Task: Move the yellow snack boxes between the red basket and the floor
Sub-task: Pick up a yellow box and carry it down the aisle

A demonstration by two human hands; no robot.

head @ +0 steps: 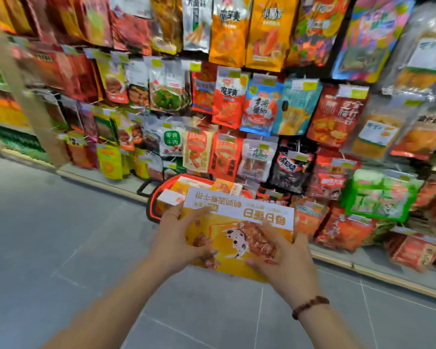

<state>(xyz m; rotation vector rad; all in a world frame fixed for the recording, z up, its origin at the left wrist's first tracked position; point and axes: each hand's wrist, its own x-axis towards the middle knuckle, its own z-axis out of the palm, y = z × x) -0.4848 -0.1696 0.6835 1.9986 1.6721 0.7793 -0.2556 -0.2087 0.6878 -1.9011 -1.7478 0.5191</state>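
Left hand: grips the left edge of a yellow box, fingers spread over its printed face; ring on one finger.
Right hand: grips the box's lower right part, fingers on the face; bead bracelet on the wrist.
Box: held off the floor, flat side to the camera, print upside down, white band at the far edge. It hides the near part of the basket.
Basket: red, black handle, on the floor against the rack's base ledge; more yellow boxes inside.
Rack: rows of hanging snack packets, directly behind the basket.
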